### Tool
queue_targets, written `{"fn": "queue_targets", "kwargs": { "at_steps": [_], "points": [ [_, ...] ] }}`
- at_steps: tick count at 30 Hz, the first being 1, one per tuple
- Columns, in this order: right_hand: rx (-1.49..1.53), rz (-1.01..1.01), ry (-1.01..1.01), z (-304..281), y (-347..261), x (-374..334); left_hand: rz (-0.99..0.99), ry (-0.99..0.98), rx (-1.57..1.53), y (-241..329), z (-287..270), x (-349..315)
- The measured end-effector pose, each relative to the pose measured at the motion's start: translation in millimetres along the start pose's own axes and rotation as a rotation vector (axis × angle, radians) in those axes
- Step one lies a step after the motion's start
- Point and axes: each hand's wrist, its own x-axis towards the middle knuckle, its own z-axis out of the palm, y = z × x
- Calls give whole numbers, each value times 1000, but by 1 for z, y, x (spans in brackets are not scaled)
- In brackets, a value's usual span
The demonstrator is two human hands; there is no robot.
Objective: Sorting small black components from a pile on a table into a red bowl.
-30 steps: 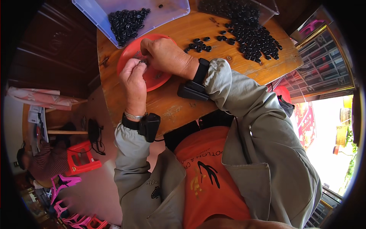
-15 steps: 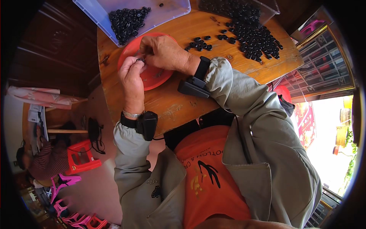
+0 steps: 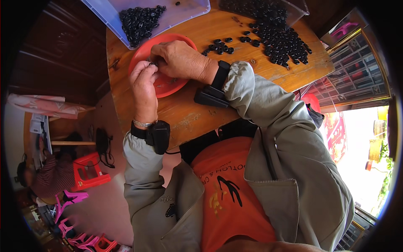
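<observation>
Over a round red dish (image 3: 170, 87) on the wooden table, my two hands meet with fingertips nearly touching. My left hand (image 3: 145, 86) is closed, pinching a small black piece (image 3: 152, 64) between thumb and fingers; much of the piece is covered. My right hand (image 3: 182, 59) bends over it from the right, its fingers closed together at the piece. What those fingers hold, if anything, is hidden. Some tiny slender bits lie in the dish. To its right, several small black oval pieces (image 3: 220, 47) with holes are scattered on the tabletop.
Beyond the dish stands a translucent bin (image 3: 184, 14) holding a heap of black pieces (image 3: 140, 25). A tipped clear box (image 3: 299, 11) at the far right spills a larger pile (image 3: 285, 50) onto the table (image 3: 189, 122). Left, another person (image 3: 54, 174) sits near a red stool (image 3: 90, 172).
Both hands stay together over the dish and have shifted very slightly. The right hand's fingers have moved a little to the left. The piles look the same.
</observation>
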Motion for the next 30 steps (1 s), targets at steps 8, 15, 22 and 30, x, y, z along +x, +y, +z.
{"fn": "queue_targets", "kwargs": {
  "at_steps": [8, 15, 22, 30],
  "points": [
    [558, 381, -156, -24, 15, 5, -60, 18, 109, 7, -1, 3],
    [1056, 446, -231, -44, 7, 2, 94, -117, 303, 14, 3, -1],
    [872, 384, -244, -45, 3, 4, 155, -114, 524, 17, 2, -3],
    [726, 323, -295, -43, -2, 4, 203, -129, 642, 19, 1, -3]
  ]
}}
